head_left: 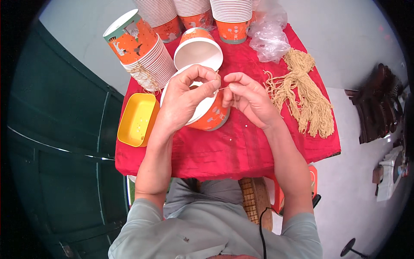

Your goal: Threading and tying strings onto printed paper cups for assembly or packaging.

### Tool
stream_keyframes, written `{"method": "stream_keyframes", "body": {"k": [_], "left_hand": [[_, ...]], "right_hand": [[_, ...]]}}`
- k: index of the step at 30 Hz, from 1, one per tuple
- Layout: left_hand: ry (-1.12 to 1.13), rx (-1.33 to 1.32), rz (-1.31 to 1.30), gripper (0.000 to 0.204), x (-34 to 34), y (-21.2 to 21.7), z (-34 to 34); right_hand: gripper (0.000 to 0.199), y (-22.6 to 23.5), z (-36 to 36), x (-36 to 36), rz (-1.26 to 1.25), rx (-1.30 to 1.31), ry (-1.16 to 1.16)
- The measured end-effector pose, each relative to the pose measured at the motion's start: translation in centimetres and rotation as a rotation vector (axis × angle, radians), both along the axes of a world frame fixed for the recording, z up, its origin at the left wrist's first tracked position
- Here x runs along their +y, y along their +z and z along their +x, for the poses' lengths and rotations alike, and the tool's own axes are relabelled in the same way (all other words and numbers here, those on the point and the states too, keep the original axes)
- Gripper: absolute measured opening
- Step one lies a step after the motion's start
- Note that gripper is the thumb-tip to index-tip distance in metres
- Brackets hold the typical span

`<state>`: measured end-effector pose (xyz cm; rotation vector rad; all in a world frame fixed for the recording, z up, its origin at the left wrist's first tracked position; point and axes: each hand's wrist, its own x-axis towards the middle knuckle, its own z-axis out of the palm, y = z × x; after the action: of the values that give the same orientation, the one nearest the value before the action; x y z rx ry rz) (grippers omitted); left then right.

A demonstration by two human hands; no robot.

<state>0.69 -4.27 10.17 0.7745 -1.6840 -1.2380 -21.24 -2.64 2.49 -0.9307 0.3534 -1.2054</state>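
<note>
Above an orange paper bucket [213, 118] with a white inside, my two hands are close together. My left hand [185, 97] is closed, its thumb and forefinger pinched on a thin string [224, 88]. The pale strand crosses the small gap to my right hand [252, 97], where thumb and forefinger also pinch it. My left hand partly covers the bucket's mouth. Just behind, a second orange bucket [197, 55] is tipped with its open mouth toward me. A loose bundle of tan strings [302, 93] lies to the right of my right hand.
A yellow plastic tray [152, 116] with small bits inside sits left on the red-covered table [207, 159]. A leaning bucket stack [148, 69] with strings draped over it is behind the tray. More bucket stacks [232, 19] and crumpled clear plastic [269, 39] line the back.
</note>
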Motion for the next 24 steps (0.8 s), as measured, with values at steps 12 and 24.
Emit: {"method": "stream_keyframes", "body": {"k": [12,24], "left_hand": [[0.003,-0.072,0.13,0.019,-2.1,-0.6,2.4],[-0.273,-0.106,0.193,0.016,-1.4,-1.4,2.8]], "right_hand": [[0.023,1.3,1.2,0.8,-0.176,0.341,-0.24],[0.014,7.3,1.7,-0.2,-0.579,0.781,-0.418]]}}
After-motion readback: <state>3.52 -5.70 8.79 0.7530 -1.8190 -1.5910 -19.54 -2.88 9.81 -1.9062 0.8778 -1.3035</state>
